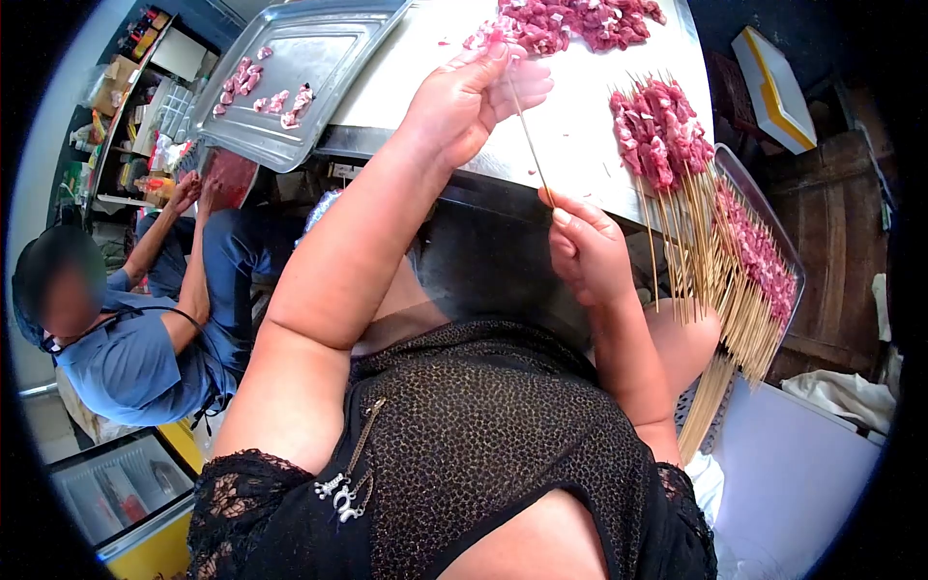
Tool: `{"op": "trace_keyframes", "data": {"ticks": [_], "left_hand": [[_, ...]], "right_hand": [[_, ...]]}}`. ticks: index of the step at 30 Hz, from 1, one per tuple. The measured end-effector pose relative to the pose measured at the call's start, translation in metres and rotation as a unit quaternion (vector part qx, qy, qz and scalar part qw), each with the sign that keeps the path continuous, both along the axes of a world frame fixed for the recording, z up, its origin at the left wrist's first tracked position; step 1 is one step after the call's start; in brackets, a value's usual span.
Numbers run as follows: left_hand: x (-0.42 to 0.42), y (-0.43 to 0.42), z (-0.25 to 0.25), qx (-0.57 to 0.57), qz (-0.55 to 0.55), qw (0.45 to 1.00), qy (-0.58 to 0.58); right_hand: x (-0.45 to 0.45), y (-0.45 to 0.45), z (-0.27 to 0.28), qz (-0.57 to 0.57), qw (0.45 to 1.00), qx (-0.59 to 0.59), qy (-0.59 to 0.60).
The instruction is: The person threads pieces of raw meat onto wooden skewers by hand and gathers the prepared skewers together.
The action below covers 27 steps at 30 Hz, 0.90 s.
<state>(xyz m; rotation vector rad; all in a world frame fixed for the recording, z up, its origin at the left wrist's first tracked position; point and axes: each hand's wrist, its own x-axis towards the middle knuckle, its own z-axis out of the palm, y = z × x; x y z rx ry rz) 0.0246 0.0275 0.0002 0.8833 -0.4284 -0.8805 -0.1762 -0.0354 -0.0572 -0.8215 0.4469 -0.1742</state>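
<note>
My right hand [587, 246] pinches the lower part of a thin wooden skewer [531, 143], which tilts up and leftward. At the skewer's upper end, my left hand [474, 101] has its thumb and fingers closed around a small piece of raw meat [513, 52]; its outer fingers are blurred. Just beyond that hand lies a pile of cut raw meat [580, 24] on the white tabletop [464, 29]. To the right, a bundle of meat skewers [662, 135] rests at the table edge, sticks pointing toward me.
More meat skewers [759, 251] fill a tray [795, 275] at the right, with bare sticks [709, 401] below. A metal tray [324, 63] with several meat pieces stands at the far left. A seated co-worker [126, 348] works at the left, near shelves [145, 116].
</note>
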Motion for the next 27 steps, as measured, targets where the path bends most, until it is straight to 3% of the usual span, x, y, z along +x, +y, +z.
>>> {"op": "trace_keyframes", "data": {"ticks": [2, 6, 8, 10, 16, 19, 27], "left_hand": [[-0.004, -0.001, 0.002, 0.014, -0.008, 1.0, 0.001], [0.003, 0.002, 0.0, 0.007, -0.056, 0.998, -0.017], [0.002, 0.006, 0.004, 0.141, -0.078, 0.985, -0.063], [0.007, 0.006, -0.004, 0.137, -0.066, 0.987, -0.058], [0.011, 0.002, -0.006, 0.025, 0.034, 0.999, -0.034], [0.012, 0.002, -0.002, 0.025, 0.061, 0.997, -0.031], [0.011, 0.004, -0.002, 0.027, 0.05, 0.998, -0.003]], "right_hand": [[0.002, 0.001, -0.001, 0.005, 0.999, 0.032, -0.007], [0.006, -0.001, -0.011, -0.069, 0.993, -0.093, -0.012], [0.006, -0.002, -0.014, -0.1, 0.984, -0.145, -0.022], [0.004, -0.002, -0.016, -0.148, 0.959, -0.241, -0.011], [0.002, 0.001, -0.02, -0.144, 0.901, -0.409, 0.018], [0.0, 0.003, -0.017, -0.137, 0.882, -0.45, 0.033], [0.001, 0.006, -0.015, -0.131, 0.895, -0.426, 0.029]]}}
